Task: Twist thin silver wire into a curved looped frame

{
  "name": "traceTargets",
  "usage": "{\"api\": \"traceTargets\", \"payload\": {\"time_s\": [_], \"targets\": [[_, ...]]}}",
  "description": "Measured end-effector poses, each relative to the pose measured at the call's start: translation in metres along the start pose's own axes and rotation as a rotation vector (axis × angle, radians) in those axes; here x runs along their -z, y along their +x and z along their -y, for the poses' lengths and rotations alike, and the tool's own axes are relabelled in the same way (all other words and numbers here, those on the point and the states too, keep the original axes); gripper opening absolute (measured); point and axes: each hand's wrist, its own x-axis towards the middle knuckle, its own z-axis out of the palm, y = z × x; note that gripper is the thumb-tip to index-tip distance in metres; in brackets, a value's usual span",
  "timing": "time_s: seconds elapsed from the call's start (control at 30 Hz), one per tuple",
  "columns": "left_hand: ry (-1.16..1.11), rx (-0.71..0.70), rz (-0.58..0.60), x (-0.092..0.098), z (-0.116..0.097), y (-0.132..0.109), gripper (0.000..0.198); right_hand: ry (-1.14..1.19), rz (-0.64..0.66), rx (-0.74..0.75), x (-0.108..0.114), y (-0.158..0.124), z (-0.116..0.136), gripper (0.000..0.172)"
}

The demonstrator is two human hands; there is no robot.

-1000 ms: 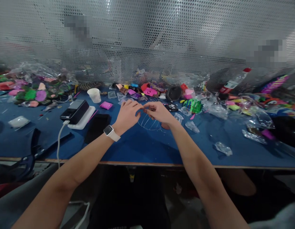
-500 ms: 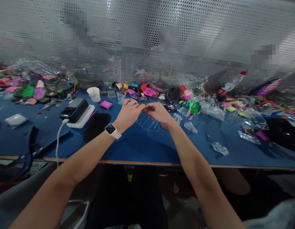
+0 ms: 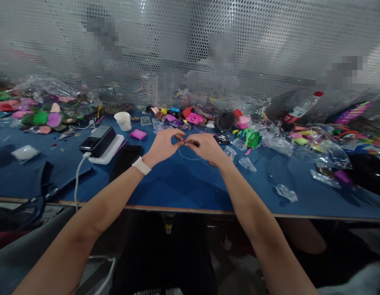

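Above the blue tabletop, my left hand (image 3: 165,145) and my right hand (image 3: 206,146) meet at their fingertips. A small dark brown piece (image 3: 193,143) is pinched between the thumb and fingers of my right hand; its exact kind does not show. My left thumb and forefinger curve toward each other in a loop, their tips at the brown piece's left end. What those left tips hold is too small to make out. Under the hands, a thin pale curved line (image 3: 190,158) shows against the blue surface. A watch with a pale strap (image 3: 141,165) is on my left wrist.
A paper cup (image 3: 123,121), a pink packet (image 3: 137,134) and a black device on a white base (image 3: 98,141) stand to the left. Colourful clay pieces (image 3: 194,118) line the back by the perforated metal screen (image 3: 165,69). Clear plastic wrappers (image 3: 247,164) and a bottle (image 3: 300,108) lie right.
My left hand has rolled, so its watch face has turned away and its thumb and forefinger now form an open loop. The brown piece shows more clearly. The view has shifted slightly.
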Motion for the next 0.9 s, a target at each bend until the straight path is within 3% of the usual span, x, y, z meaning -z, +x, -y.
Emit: {"api": "traceTargets", "payload": {"time_s": [0.2,0.3,0.57,0.7,0.9], "targets": [[-0.457,0.22,0.119,0.003,0.013,0.006,0.02,-0.179,0.022,0.126,0.006,-0.001,0.004,0.027],[-0.506,0.231,0.148,0.004,0.017,0.006,0.019,-0.171,0.017,0.111,0.007,-0.001,0.011,0.025],[0.148,-0.159,-0.116,0.002,0.002,-0.002,0.007,0.153,-0.1,-0.19,-0.003,0.003,0.009,0.012],[0.357,-0.215,-0.121,0.0,-0.003,-0.006,0.013,0.166,-0.096,-0.191,-0.004,0.003,0.01,0.013],[0.427,-0.266,-0.063,0.003,-0.004,-0.007,0.018,0.065,-0.098,-0.111,-0.005,0.002,0.007,0.013]]}}
